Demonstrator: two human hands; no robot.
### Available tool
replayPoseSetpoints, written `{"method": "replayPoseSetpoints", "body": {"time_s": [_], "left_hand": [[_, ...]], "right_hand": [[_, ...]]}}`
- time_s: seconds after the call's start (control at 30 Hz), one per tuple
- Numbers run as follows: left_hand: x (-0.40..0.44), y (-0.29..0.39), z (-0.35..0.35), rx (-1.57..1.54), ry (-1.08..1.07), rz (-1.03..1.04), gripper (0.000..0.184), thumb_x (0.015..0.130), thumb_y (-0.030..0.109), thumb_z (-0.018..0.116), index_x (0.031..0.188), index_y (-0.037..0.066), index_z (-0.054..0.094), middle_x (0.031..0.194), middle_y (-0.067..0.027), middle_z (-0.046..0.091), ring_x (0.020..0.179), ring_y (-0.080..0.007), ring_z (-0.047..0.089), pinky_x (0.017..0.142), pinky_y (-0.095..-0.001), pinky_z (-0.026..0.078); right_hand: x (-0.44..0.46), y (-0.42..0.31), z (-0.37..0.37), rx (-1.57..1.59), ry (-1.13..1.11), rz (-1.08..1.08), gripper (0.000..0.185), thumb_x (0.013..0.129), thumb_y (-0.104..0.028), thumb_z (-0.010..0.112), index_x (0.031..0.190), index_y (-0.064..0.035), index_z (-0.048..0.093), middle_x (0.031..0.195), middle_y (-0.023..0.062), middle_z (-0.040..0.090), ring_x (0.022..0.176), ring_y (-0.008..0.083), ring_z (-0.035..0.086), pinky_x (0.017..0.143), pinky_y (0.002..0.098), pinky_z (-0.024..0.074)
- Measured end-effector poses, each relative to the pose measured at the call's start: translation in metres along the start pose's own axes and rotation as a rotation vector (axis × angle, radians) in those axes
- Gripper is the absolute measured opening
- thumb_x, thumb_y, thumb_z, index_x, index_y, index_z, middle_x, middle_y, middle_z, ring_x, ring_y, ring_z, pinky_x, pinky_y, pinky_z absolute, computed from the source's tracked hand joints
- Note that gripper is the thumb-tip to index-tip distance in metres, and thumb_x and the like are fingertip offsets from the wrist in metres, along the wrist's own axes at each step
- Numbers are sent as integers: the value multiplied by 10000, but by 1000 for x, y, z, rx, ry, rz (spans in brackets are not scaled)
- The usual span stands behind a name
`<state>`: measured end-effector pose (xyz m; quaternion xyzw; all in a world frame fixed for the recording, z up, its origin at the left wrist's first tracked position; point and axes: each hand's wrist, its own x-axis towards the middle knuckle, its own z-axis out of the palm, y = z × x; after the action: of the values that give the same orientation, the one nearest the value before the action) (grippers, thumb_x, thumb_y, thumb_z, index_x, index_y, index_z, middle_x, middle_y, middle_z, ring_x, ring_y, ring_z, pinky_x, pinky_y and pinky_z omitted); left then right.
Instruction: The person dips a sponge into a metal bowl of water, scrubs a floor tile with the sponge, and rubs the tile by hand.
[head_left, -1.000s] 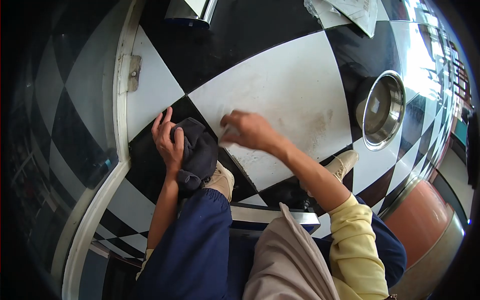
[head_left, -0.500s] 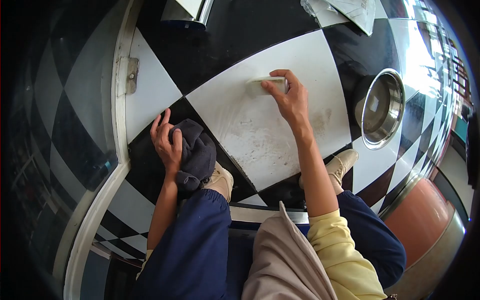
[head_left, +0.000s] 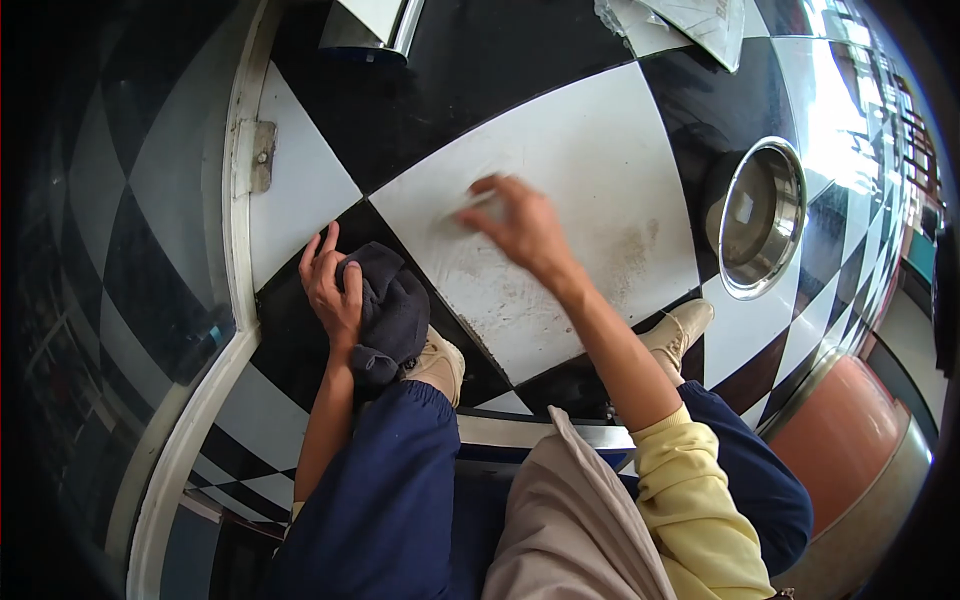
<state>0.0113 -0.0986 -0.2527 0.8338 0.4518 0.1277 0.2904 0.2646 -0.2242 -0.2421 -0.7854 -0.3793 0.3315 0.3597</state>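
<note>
My right hand, smeared by motion, is over the dirty white floor tile. Its fingers are pinched round a pale block-shaped sponge, which is blurred and mostly hidden by the hand. Grey-brown smudges and specks mark the tile's lower and right parts. At the left, my left hand grips a crumpled dark grey cloth between thumb and palm, with some fingers stretched past it over a black tile.
A steel bowl of water with a pale piece in it stands to the right. A door frame runs along the left. A metal-edged object and plastic-wrapped package lie at the far side. My beige shoes flank the tile.
My right hand has moved left and slightly down across the white tile with the sponge. My left hand and the cloth have stayed nearly still.
</note>
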Motion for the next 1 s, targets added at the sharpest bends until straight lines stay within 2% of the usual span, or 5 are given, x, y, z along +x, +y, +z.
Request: {"method": "replayPoseSetpoints", "body": {"time_s": [0.27,0.47,0.6,0.77,1.0], "left_hand": [[0,3,-1,11,-4,1,143,859,137,524,772,23,522,1342,-110,610,1308,-340,434,1118,-418,311],[0,5,-2,-10,-5,0,147,858,144,527,769,26,523,1344,-111,609,1308,-337,432,1117,-418,309],[-1,2,0,10,-9,-6,145,856,141,528,768,26,522,1339,-110,612,1308,-338,432,1116,-418,309],[1,6,-2,-16,-4,-1,140,853,134,524,763,27,515,1329,-113,619,1305,-339,435,1120,-421,303],[1,1,0,3,-4,11,139,856,138,525,769,30,519,1327,-121,619,1302,-340,439,1121,-427,301]], "right_hand": [[-13,-14,0,-16,-118,59,399,803,-324,789,1051,-49,644,1002,186,664,919,341,666,806,431,515],[11,12,-24,162,359,361,350,821,-267,786,1042,-34,647,891,149,677,748,270,652,694,362,507],[-22,-16,13,8,-53,44,391,811,-305,798,1089,-66,660,1021,132,690,884,222,664,746,357,520],[9,3,-15,179,338,366,362,831,-291,767,1059,-43,637,966,169,673,806,274,653,729,378,500],[-14,-7,14,63,35,101,363,799,-285,801,1037,-64,639,962,158,665,821,319,662,730,397,523]]}}
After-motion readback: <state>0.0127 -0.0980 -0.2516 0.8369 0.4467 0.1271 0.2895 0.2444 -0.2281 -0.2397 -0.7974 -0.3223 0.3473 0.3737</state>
